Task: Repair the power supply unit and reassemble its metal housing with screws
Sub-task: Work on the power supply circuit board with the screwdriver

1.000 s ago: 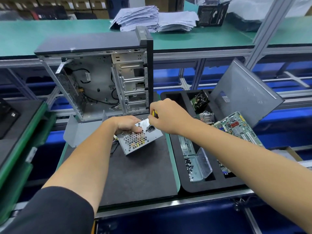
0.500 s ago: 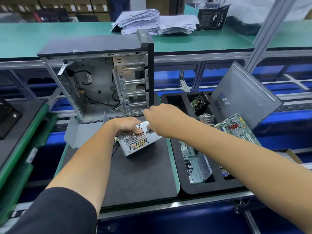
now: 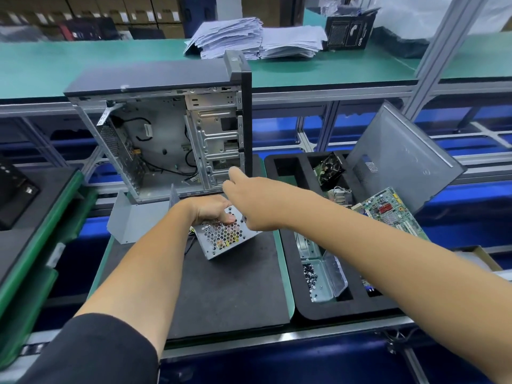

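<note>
A: Holding the power supply unit (image 3: pixel 225 236) tilted on the black mat (image 3: pixel 221 289) is the right start. The left hand (image 3: pixel 210 210) grips its far top edge, fingers curled over the perforated face, so the box rests only on its near lower corner.

B: And the right hand (image 3: pixel 249 202)? From here its back faces the camera and the fingers are hidden, so I cannot tell whether it pinches a screw, a tool or nothing. It sits just right of the left hand, at the upper right corner of the unit.

A: My guess is that it is working a fastener on that corner. To do it well, I would lower the unit until 1 full face lies flat on the mat, so a push does not rock it.

B: Agreed. Spare screws lie in the clear screw box (image 3: pixel 318 275), in the foam tray (image 3: pixel 302 314) to the right, near enough to reach without letting go.

A: The loose grey cover (image 3: pixel 133 220) stands just left of the unit, in front of the open computer case (image 3: pixel 166 139). Seat that cover squarely before driving anything, and start each screw by fingertip.

B: Watch the cables trailing from the left side of the unit; they could get pinched under the cover.
</note>
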Available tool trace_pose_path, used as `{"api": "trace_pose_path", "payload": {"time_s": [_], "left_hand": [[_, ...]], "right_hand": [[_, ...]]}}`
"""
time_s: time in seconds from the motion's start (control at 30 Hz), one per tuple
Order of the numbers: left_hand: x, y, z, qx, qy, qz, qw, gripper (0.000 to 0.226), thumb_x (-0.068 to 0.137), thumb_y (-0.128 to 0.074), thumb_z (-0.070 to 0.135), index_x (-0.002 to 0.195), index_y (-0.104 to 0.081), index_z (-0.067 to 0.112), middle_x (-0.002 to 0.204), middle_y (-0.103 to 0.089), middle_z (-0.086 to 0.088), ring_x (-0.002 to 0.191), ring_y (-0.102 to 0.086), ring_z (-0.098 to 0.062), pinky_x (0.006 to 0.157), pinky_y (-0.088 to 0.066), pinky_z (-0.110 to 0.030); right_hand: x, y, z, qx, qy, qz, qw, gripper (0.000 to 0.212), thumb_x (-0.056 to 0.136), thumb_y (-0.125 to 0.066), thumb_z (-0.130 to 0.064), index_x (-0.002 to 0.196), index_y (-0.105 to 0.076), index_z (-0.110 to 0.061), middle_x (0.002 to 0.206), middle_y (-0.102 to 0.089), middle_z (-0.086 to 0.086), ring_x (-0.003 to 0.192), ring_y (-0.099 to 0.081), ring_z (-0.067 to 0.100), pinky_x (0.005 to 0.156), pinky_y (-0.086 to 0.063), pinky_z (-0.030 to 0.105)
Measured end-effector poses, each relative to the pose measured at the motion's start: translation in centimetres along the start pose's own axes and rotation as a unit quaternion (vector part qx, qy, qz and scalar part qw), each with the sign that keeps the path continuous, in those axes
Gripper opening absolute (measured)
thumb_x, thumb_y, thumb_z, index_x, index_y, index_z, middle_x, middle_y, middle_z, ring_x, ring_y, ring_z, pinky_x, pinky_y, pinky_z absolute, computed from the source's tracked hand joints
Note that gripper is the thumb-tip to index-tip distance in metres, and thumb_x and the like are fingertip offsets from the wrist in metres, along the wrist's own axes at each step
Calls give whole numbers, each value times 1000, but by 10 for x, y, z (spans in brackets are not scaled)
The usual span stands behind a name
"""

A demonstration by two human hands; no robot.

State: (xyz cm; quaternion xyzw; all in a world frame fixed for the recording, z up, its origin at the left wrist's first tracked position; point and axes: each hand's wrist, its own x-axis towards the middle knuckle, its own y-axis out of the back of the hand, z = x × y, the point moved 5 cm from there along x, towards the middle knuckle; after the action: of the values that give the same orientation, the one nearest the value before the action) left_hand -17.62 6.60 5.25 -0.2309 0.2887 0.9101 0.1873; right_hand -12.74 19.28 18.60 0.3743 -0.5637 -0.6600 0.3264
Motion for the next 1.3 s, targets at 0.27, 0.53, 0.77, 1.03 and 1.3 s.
{"api": "trace_pose_path", "payload": {"time_s": [0.27, 0.53, 0.77, 1.03, 1.3], "left_hand": [[0, -1, -3, -8, 13, 8, 1000, 25, 85, -49, -13, 67, -53, 3, 53, -54, 10, 45, -43, -3, 44, -37, -15], [1, 0, -1, -13, 8, 8, 1000, 40, 86, -46, -13, 67, -58, 20, 47, -54, 15, 38, -43, 2, 40, -38, -14], [-1, -2, -1, -5, 10, -8, 1000, 21, 90, -51, -4, 104, -61, 8, 71, -65, 3, 49, -53, -4, 48, -42, -19], [-2, -6, -1, -34, 0, 0, 999, 36, 85, -48, -13, 72, -66, 15, 52, -50, 6, 39, -38, -2, 38, -33, -14], [-1, -3, 0, -24, -16, -18, 999, 29, 86, -48, -11, 78, -62, 13, 61, -48, 3, 52, -33, -10, 49, -31, -22]], "right_hand": [[-5, 9, -5, -75, -52, 43, 995, 14, 89, -56, -10, 102, -60, -9, 98, -63, 11, 86, -62, 33, 60, -41, 35], [-7, 3, -4, -35, 5, 23, 999, 26, 81, -58, -3, 106, -51, -8, 110, -47, 12, 57, -37, 14, 50, -27, 24], [-8, 2, 4, -73, -50, 48, 995, 14, 91, -55, -19, 104, -55, -12, 106, -59, 10, 67, -52, 27, 53, -34, 32], [-4, 4, -5, -11, -14, 49, 999, 26, 79, -62, -4, 102, -51, -8, 103, -49, 10, 55, -33, 16, 55, -30, 28], [-4, 5, 0, -41, -51, 69, 995, 19, 88, -57, -16, 106, -51, -10, 105, -54, 8, 73, -55, 26, 54, -31, 33]]}}
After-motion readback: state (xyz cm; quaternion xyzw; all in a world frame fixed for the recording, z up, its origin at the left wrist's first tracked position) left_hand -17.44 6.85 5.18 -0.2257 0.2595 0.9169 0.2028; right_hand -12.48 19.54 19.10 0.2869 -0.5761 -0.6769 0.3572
